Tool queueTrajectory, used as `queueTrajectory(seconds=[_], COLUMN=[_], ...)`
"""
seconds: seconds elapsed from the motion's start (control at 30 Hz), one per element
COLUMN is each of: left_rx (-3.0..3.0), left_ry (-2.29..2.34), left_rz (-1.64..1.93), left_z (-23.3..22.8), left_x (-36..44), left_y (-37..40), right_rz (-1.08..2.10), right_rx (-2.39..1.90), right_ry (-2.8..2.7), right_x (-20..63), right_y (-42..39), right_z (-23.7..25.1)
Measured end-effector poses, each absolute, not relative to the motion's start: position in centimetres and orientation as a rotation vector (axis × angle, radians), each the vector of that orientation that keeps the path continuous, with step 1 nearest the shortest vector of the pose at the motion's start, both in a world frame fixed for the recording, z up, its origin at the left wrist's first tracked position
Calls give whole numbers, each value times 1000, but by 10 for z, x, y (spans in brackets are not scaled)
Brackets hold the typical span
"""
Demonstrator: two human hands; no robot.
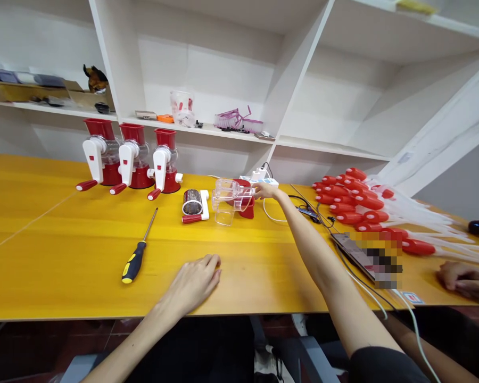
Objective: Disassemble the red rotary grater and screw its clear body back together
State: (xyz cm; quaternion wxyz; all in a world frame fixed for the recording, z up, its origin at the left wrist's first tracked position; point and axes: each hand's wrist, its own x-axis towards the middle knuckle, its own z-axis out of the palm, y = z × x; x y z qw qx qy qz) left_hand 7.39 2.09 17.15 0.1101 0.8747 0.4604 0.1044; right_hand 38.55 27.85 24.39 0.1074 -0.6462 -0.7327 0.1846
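Observation:
My left hand (199, 282) rests on the yellow table, holding nothing, its fingers loosely bent and lying on the surface. My right hand (265, 191) reaches forward to a clear plastic grater body (225, 199), its fingers closed at the right end. A red grater base (246, 205) is right behind and beside that clear body. To its left lies a metal grater drum with a white crank (197, 206) and red handle. A screwdriver (135, 258) with a dark blue and yellow handle lies farther left.
Three assembled rotary graters (131, 159) stand at the back left. White power strip (259, 175) and cables are behind my right hand. Several red-and-white long-handled items (355, 199) are piled right, near a phone-like slab (355, 258). Another person's hand (465, 279) rests at the right edge.

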Motion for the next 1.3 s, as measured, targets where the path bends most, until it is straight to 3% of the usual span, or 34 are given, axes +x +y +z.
queueTrajectory(seconds=[0.2, 0.4, 0.67, 0.97, 1.3], left_rx=[2572, 2565, 2579, 2563, 2561], left_ry=[1335, 1344, 1384, 1402, 1400], left_rz=[316, 294, 251, 264, 264], left_z=[166, 167, 169, 171, 170], left_x=[73, 75, 78, 79, 78], left_y=[23, 23, 23, 22, 22], right_rz=[336, 124, 171, 131, 133], right_rx=[-1817, -1633, -1683, -1875, -1798], right_ry=[-1921, -1820, -1883, -1700, -1504], right_x=[399, 374, 372, 393, 384], right_y=[248, 196, 188, 181, 177], right_z=[237, 191, 160, 164, 164])
